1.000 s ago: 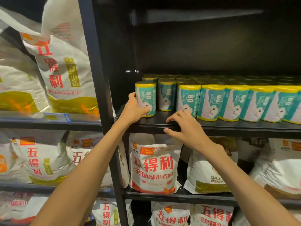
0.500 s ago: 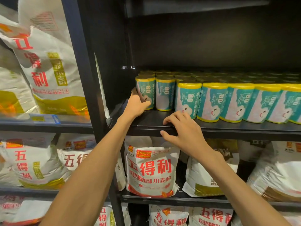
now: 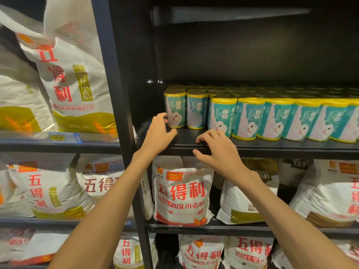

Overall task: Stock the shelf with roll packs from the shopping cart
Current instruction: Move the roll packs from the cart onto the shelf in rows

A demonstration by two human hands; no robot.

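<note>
Head view: the shelf (image 3: 272, 147) is already well stocked with roll packs (image 3: 248, 118), teal-and-yellow cylinders standing upright in a front row that runs from the middle out past the 3 o'clock edge, with more rows behind fading into the dark. At the left end two packs sit a little further back than the rest, and the leftmost roll pack (image 3: 174, 110) stands just beside the upright post (image 3: 124, 113). The left hand (image 3: 158, 133) has its fingers loosely spread, fingertips touching or almost touching the base of that pack, gripping nothing. The right hand (image 3: 215, 150) lies at 3 o'clock from it, fingers relaxed on the shelf's front lip, holding nothing either. Flour sacks (image 3: 181, 193) fill the shelves below and toward 9 o'clock. The shopping cart is out of sight, so how many packs remain cannot be told. I judge the latest pack placed, with a small bare strip of shelf in front of the two set-back packs still able to take more
</note>
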